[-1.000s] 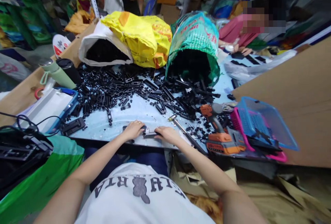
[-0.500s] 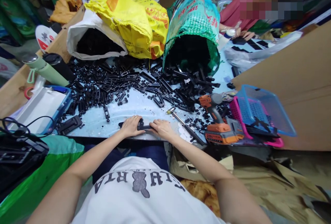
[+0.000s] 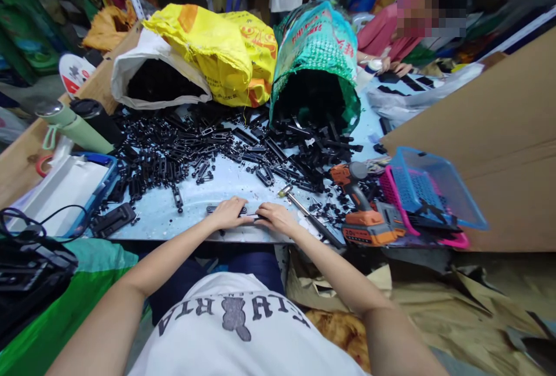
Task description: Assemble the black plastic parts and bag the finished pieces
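Observation:
At the front edge of the work table, a long black part lies low between both hands, partly covered by fingers. My left hand is closed over its middle, and the left end sticks out past the knuckles. My right hand pinches the thin right end with thumb and fingers. Just right of that hand lies a hammer with a dark handle. Farther right an orange and grey cordless drill rests on its battery. The part's exact kind is hard to make out.
Black parts are heaped across the table's back. Behind them lie a white sack, a yellow sack and a green sack. Baskets stand right, bottles left. A co-worker's hands are at the far right.
The black part looks turned between my hands, with a slotted face now showing at its left end. Both hands have stayed close together. The camera view has tilted slightly.

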A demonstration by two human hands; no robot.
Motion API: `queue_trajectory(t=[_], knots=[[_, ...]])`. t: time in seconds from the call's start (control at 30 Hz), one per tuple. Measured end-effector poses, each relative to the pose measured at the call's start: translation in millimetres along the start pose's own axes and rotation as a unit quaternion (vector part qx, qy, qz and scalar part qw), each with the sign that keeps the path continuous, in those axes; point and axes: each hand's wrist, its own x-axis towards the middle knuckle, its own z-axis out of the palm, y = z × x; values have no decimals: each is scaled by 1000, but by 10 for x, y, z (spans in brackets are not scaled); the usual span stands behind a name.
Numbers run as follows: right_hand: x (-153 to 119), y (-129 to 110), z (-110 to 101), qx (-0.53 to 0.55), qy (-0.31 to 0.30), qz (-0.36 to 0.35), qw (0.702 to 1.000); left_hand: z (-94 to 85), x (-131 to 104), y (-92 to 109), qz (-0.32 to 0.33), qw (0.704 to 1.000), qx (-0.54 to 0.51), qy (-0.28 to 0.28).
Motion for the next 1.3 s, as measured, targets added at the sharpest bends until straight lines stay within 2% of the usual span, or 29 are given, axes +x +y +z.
queue_trajectory(t=[0.1, 0.13, 0.2, 0.27, 0.33, 0.4, 0.47, 0.53, 0.63, 0.77, 0.83, 0.93, 1.03, 1.17, 1.3], knots=[[-97, 84, 145, 27, 29, 24, 999, -110, 635, -84, -113, 991, 0, 68], [-113, 106, 169, 31, 28, 27, 999, -151, 843, -115, -151, 986, 4, 76], [-100, 181, 165, 29, 27, 43, 998, -215, 1169, -160, -188, 979, 9, 84], [-16, 323, 83, 5, 46, 96, 994, -230, 1337, -180, -188, 978, 9, 87], [141, 511, -63, -33, 83, 186, 978, -201, 1366, -187, -187, 978, 8, 96], [362, 679, -228, -65, 104, 271, 955, -164, 1297, -198, -190, 975, 4, 112], [630, 770, -351, -84, 100, 307, 943, -161, 1160, -220, -195, 972, -4, 133], [914, 760, -392, -95, 74, 281, 952, -203, 955, -243, -193, 968, -17, 157], [1291, 624, -317, -103, 29, 212, 971, -281, 508, -259, -186, 961, -46, 201], [1579, 465, -190, -100, 13, 189, 977, -226, -206, -228, -163, 914, -165, 332], [1631, 444, -189, -93, 18, 188, 977, -130, -484, -199, -162, 893, -207, 365], [1627, 445, -259, -82, 41, 189, 978, 6, -700, -155, -161, 886, -236, 365], [1552, 435, -349, -63, 77, 194, 976, 64, -733, -129, -164, 875, -240, 386], [1352, 376, -385, -20, 117, 191, 974, 53, -690, -136, -173, 854, -239, 428], [1092, 299, -328, 79, 160, 178, 968, 65, -666, -165, -143, 872, -213, 417]])
